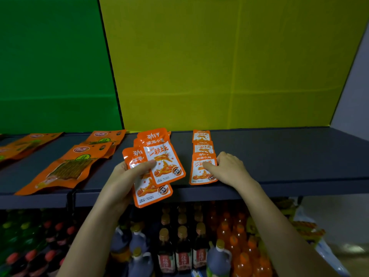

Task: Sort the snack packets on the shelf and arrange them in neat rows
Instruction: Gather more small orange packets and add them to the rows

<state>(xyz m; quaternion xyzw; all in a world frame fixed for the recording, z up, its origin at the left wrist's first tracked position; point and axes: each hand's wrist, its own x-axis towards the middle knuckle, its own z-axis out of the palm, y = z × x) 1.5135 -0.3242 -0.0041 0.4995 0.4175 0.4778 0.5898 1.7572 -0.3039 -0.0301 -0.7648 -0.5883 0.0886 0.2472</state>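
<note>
Orange foil packets, light, slick, floppy | your left hand [127, 174] clenches a fanned stack [157, 166] at frame centre, thumb on top | your right hand [227, 168], fingers flat and gripping nothing, presses the front packet [201, 174] of a row on the shelf [279, 156] | pinch by the sealed edges, or they likely slide.

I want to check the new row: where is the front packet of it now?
In the head view, the front packet lies at the shelf's front edge, right of centre, under the right hand, with two matching packets behind it.
</note>
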